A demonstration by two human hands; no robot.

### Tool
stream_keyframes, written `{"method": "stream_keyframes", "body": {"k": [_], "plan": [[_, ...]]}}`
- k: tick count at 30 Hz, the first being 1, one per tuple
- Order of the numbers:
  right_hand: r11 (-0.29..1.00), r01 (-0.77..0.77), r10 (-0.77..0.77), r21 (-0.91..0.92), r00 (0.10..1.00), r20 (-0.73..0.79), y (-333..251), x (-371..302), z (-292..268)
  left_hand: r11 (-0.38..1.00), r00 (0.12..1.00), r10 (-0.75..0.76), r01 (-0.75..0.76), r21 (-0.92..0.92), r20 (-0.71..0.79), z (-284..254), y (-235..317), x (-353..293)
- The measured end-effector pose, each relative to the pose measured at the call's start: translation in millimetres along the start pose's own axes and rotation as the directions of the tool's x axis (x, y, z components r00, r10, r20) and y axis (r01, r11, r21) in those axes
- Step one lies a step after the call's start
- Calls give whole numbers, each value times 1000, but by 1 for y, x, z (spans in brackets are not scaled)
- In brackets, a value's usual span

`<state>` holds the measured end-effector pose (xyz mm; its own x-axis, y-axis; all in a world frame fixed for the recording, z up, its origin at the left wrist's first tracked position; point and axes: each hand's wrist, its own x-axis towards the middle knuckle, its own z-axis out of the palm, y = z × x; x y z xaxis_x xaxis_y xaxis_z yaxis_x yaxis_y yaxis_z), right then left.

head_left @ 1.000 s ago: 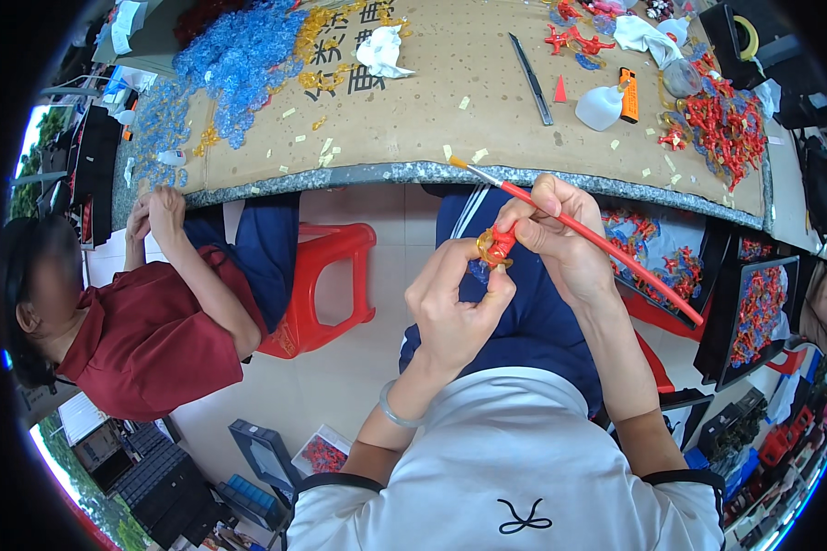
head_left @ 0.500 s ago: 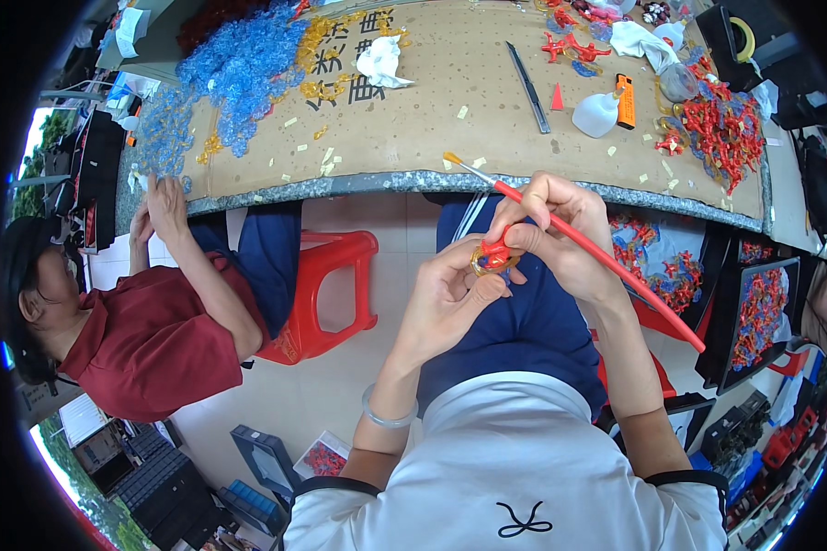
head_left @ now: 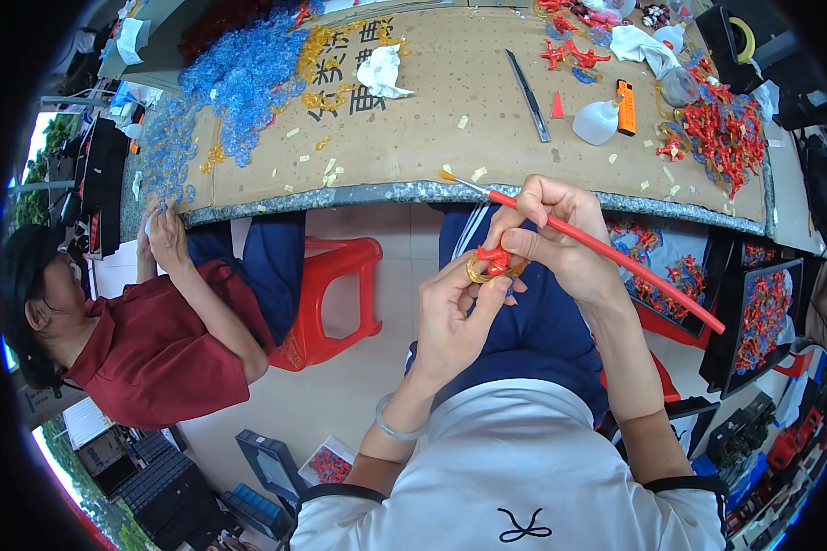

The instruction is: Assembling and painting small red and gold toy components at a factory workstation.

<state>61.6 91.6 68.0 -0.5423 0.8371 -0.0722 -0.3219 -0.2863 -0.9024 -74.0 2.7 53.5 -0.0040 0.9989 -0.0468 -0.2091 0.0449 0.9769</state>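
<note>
Between my hands is a small red plastic figure (head_left: 496, 261) with a clear amber ring-like part (head_left: 476, 269) around it. My left hand (head_left: 457, 317) pinches this piece from the lower left, thumb and fingers closed on it. My right hand (head_left: 560, 241) has its thumb and fingertips against the figure's upper side. The same hand grips a paintbrush (head_left: 629, 268) with a long red handle, which slants across it. The brush's yellowish tip points up and left over the table's near edge, and its handle end sticks out to the lower right.
The table (head_left: 413, 138) holds a heap of clear blue pieces (head_left: 248, 83), red figures (head_left: 721, 133), a white squeeze bottle (head_left: 596, 121), an orange box (head_left: 626, 107), a cutter knife (head_left: 528, 96) and crumpled tissue (head_left: 383, 72). A co-worker (head_left: 175, 340) sits left; trays of figures (head_left: 761, 317) stand right.
The red figure has turned slightly between my fingers, showing more of the amber part. The brush has shifted a little, its handle end lower and further right. The co-worker's hands have moved down.
</note>
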Motion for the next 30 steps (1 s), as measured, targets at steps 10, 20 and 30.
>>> {"method": "stream_keyframes", "body": {"k": [10,20,30], "plan": [[995,14,-18,102,999,36,10,3,-2,990,981,93,-109,-89,-168,7,-2,0],[975,153,-170,-164,981,-89,12,15,2,992,984,92,-104,-72,-153,-4,-1,7],[369,-236,-54,-899,960,-274,-7,85,-20,990,959,137,-137,17,-247,-18,10,3]]}}
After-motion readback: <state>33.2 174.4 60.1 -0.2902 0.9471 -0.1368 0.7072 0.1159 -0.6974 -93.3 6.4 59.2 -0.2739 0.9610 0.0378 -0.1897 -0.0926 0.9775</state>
